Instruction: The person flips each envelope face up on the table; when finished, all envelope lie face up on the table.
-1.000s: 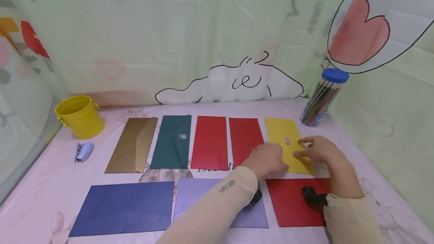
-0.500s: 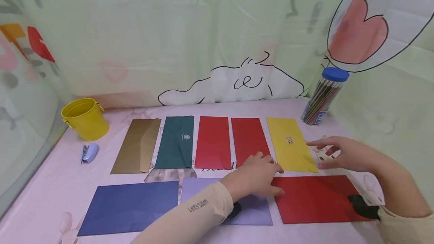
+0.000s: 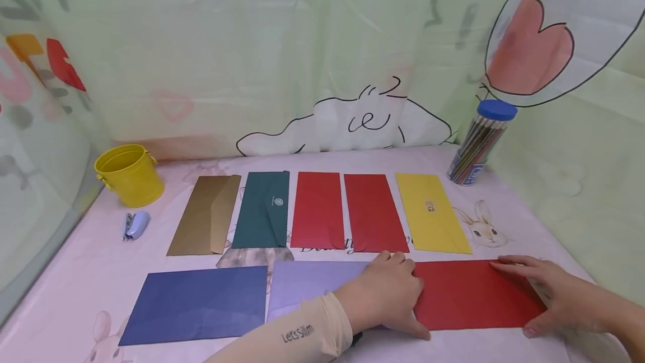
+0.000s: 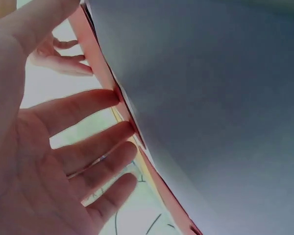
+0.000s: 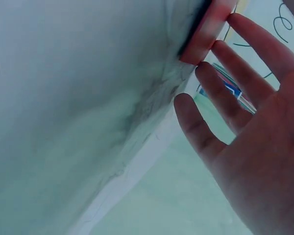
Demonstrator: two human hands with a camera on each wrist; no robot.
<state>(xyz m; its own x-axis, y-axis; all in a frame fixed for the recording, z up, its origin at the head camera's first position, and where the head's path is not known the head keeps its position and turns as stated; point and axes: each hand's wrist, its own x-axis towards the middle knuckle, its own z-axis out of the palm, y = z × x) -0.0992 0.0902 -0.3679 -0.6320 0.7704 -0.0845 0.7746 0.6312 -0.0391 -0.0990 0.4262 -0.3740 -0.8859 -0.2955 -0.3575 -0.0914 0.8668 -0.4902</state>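
Observation:
A red envelope (image 3: 468,296) lies lengthwise at the front right of the table. At its left end is my left hand (image 3: 385,293), fingers spread, with the thumb near the lower corner; this hand also covers the right part of a lavender envelope (image 3: 312,282). My right hand (image 3: 569,296) is at the opposite end, fingertips by the top edge and thumb beside the lower right corner. Both wrist views show the fingers extended and apart, tips close to the table surface. Just behind lies a yellow envelope (image 3: 430,214), with two red envelopes, one being the nearer red envelope (image 3: 375,212), to its left.
Farther left in the back row are a green envelope (image 3: 259,212) and a brown envelope (image 3: 204,214). A blue envelope (image 3: 201,304) lies front left. At the back stand a yellow bucket (image 3: 133,181) and a pencil jar (image 3: 476,147); a small lilac stapler (image 3: 136,225) lies near the bucket.
Both hands have left the yellow envelope and come toward the front, now at the two ends of the front red envelope. The yellow envelope lies untouched.

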